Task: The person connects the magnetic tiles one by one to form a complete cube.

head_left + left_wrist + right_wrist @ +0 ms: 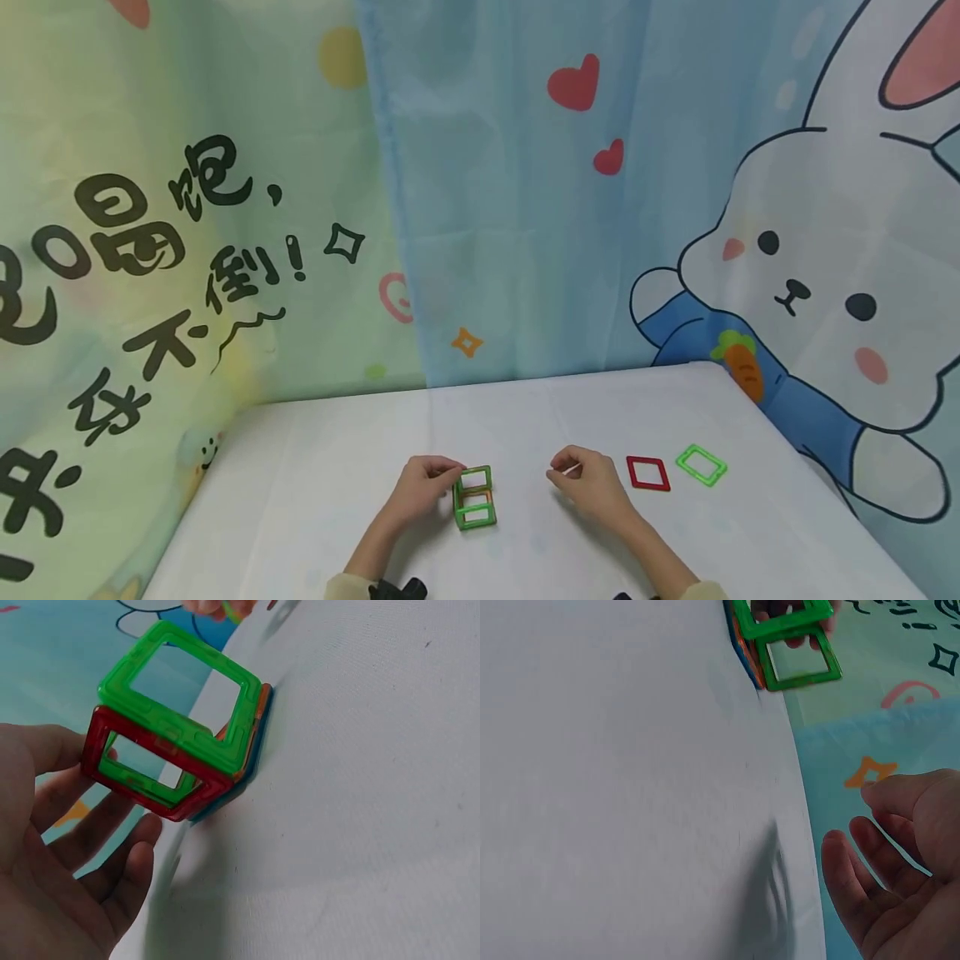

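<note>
A small box of magnetic tiles (pixel 475 511) rests on the white table, built from see-through square frames. Green frames (pixel 124 697) form its top and front, a red one (pixel 161 746) closes a side, and orange and blue edges show at its base. My left hand (pixel 425 487) pinches the box at its left side, with fingertips at the red tile's edge in the left wrist view. Off to the right of the box, my right hand (pixel 592 483) hovers above the table, fingers loosely bent, holding nothing. The right wrist view shows its fingers (pixel 889 881) apart from the box.
To the right of my right hand, a red square tile (pixel 648 473) and a light green square tile (pixel 702 465) lie flat on the table (pixel 300 500). A printed curtain (pixel 487 208) with a rabbit and lettering hangs behind the table's far edge.
</note>
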`<state>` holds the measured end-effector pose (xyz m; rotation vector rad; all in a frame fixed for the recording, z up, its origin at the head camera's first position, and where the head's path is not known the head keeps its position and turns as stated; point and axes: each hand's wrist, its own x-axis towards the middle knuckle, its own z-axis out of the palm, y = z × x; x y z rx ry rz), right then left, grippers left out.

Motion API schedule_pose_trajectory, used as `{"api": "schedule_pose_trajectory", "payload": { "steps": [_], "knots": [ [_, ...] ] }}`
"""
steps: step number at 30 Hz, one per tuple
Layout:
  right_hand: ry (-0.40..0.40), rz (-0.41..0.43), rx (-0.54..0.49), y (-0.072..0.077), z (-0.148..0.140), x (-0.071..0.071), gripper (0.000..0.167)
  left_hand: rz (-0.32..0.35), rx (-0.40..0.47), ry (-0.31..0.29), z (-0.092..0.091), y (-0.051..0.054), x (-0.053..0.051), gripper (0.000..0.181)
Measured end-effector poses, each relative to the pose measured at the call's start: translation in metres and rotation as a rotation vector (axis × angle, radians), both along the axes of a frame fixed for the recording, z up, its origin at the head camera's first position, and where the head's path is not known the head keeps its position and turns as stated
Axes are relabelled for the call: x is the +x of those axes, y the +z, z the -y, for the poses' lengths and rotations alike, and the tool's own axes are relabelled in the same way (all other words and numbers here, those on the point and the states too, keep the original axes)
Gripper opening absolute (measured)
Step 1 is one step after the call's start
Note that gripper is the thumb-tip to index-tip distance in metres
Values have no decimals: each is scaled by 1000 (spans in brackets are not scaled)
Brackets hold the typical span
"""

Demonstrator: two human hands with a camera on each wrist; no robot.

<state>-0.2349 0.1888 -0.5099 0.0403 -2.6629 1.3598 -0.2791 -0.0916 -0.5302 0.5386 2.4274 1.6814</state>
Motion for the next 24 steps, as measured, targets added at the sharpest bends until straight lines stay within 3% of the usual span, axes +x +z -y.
{"api": "schedule_pose_trajectory", "payload": {
  "steps": [12, 16, 20, 24],
  "knots": [
    [-72, -3, 89, 6, -65, 14, 10, 89, 44, -76, 8, -5, 1, 28],
    [-77, -15, 175, 5, -83, 11, 13, 84, 54, -85, 13, -5, -1, 28],
    [-81, 16, 277, 1, -99, 12, 15, 81, 70, -96, 14, -8, -1, 28],
    [-105, 81, 321, -7, -102, 15, 17, 97, 91, -78, 17, -10, 6, 27]
  ]
}}
